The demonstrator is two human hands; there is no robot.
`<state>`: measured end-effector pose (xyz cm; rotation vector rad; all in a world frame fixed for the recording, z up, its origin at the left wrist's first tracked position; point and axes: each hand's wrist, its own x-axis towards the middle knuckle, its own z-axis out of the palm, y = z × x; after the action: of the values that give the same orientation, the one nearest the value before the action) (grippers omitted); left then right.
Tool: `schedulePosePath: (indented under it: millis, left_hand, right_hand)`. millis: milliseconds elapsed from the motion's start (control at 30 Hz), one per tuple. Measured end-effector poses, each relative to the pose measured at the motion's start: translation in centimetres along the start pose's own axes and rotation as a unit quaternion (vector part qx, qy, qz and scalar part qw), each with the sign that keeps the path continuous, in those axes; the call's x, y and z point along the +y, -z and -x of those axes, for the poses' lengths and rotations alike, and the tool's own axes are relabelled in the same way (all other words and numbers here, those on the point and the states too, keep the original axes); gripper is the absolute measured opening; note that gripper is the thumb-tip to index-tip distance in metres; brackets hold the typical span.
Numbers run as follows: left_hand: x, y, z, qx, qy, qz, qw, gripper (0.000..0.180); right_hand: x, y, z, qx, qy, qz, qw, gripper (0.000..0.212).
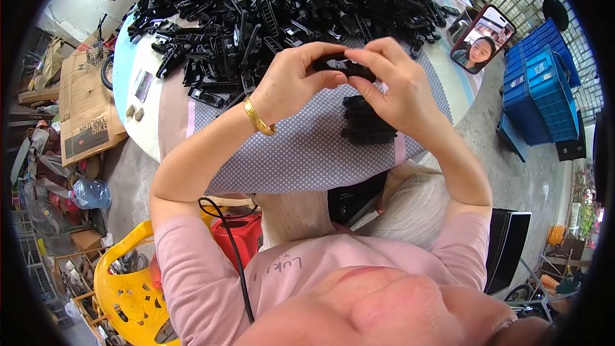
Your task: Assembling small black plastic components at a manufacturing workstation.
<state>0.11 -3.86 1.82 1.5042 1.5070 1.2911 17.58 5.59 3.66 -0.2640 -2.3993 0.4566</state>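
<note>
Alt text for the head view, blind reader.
Left hand and right hand together hold a small black part over a cloth-covered table. A large heap of black pieces covers its far side; a smaller group of black pieces lies closer in, and a phone shows at right.

Near: you can pass over bare tabletop (282,160) left of the black stack (366,128) | Stack: sits on your side of your right hand (402,88), route around | Far: heap of black parts (288,6) blocks you | Right: gap beyond that hand, then phone (483,40) in the way | Left: two brown lumps (131,110) near rim, room around them
</note>
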Motion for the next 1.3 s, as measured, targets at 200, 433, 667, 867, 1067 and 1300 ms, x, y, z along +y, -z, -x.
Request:
schedulePosePath:
  millis: [200,433,667,867,1067,1300]
  left_hand:
    - [0.4,-0.1,0.4,-0.006,-0.093,-0.165,0.982,0.041]
    - [0.2,-0.2,0.4,0.024,-0.202,-0.253,0.946,0.034]
    - [0.1,-0.1,-0.1,-0.034,-0.13,-0.236,0.963,0.04]
    - [0.0,2.4,-1.8,0.077,-0.244,-0.414,0.874,0.042]
    - [-2.5,4.3,-3.2,0.053,-0.182,-0.516,0.836,0.031]
    - [-2.1,4.0,-3.1,0.075,-0.168,-0.535,0.825,0.021]
  right_hand:
    - [1.9,0.3,0.2,-0.042,0.016,-0.055,0.998,0.051]
    - [1.5,0.1,0.4,-0.029,0.03,0.049,0.998,0.037]
    - [2.6,0.4,0.7,-0.078,-0.046,-0.05,0.995,0.031]
    - [6.0,0.8,0.9,-0.194,-0.085,-0.092,0.973,0.027]
    - [6.0,2.2,-1.5,-0.308,-0.058,-0.066,0.947,0.023]
    - [14.8,1.5,-10.5,0.044,-0.083,0.259,0.961,0.024]
